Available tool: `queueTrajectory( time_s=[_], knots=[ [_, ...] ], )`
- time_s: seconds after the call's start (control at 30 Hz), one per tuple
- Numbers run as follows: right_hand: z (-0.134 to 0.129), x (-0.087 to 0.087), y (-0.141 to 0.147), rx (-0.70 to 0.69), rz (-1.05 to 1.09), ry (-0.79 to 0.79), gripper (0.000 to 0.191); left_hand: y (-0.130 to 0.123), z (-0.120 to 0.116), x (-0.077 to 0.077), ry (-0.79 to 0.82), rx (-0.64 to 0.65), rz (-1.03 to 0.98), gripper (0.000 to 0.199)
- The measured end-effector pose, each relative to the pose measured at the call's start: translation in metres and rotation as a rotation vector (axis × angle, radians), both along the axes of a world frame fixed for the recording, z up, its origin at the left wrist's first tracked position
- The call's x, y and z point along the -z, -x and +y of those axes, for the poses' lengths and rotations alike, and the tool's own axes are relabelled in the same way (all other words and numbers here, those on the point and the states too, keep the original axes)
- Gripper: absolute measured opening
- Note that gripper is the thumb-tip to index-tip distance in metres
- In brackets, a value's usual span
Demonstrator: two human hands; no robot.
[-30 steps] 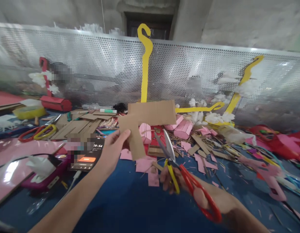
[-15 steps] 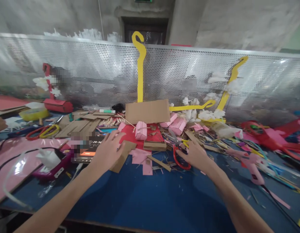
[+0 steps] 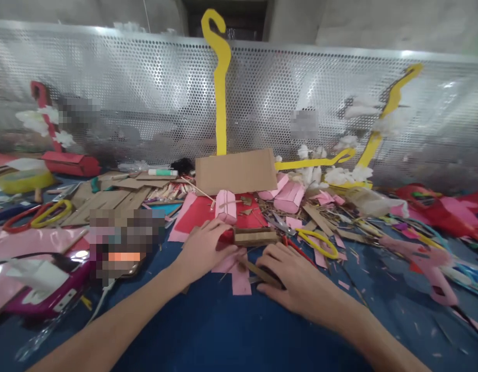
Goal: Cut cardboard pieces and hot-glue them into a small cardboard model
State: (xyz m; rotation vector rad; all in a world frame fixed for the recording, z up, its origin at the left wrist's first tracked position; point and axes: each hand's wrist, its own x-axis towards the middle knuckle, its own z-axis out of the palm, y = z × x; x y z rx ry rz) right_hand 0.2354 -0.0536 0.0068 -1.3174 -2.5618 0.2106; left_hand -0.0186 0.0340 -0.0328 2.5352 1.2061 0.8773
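My left hand [image 3: 208, 250] reaches over the red sheet's front edge, fingers spread, beside a small cardboard piece [image 3: 255, 237]. Resting on a thin cardboard strip [image 3: 264, 274], my right hand [image 3: 287, 274] has its fingers apart. Between the hands lie pink paper scraps [image 3: 241, 281]. Just beyond them, a pink folded paper box [image 3: 225, 206] sits on the red sheet [image 3: 192, 213]. Behind it a cardboard panel [image 3: 235, 173] leans with a tall yellow hook shape [image 3: 220, 103] rising above. Scissors with red and yellow handles [image 3: 318, 244] lie right of the small cardboard piece.
A phone [image 3: 125, 261] and a purple object [image 3: 64, 289] lie at left, near more scissors [image 3: 51, 213]. At right are a pink glue gun [image 3: 436, 268] and its cable. A perforated metal screen [image 3: 146, 93] stands behind the cluttered blue table [image 3: 223, 330].
Both hands have moved toward the middle, the right one from the scissors to the cardboard strip. The view has tilted down and come closer.
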Motion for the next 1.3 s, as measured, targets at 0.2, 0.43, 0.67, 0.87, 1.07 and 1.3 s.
queueTrajectory(
  time_s=[0.2, 0.43, 0.67, 0.87, 1.07, 1.3],
  knots=[
    [0.003, 0.007, 0.001, -0.041, -0.026, 0.007, 0.012, -0.01, -0.005, -0.004, 0.024, -0.058, 0.048, 0.045],
    [0.008, -0.006, -0.009, 0.124, 0.321, -0.031, 0.018, -0.014, -0.013, -0.019, 0.243, 0.014, -0.308, 0.034],
    [0.024, -0.031, -0.007, 0.271, 0.766, 0.067, 0.008, -0.013, -0.014, -0.017, 0.54, 0.153, -0.698, 0.04],
    [0.033, -0.02, 0.011, 0.252, 0.945, 0.07, 0.011, -0.006, -0.014, -0.014, 0.534, 0.186, -0.58, 0.038],
    [0.027, -0.008, 0.005, 0.256, 0.85, 0.146, 0.016, -0.01, -0.017, -0.016, 0.684, 0.172, -0.744, 0.037],
    [0.028, -0.007, 0.0, 0.274, 1.168, 0.209, 0.019, -0.009, -0.024, -0.024, 0.76, 0.146, -0.865, 0.047]
  ],
)
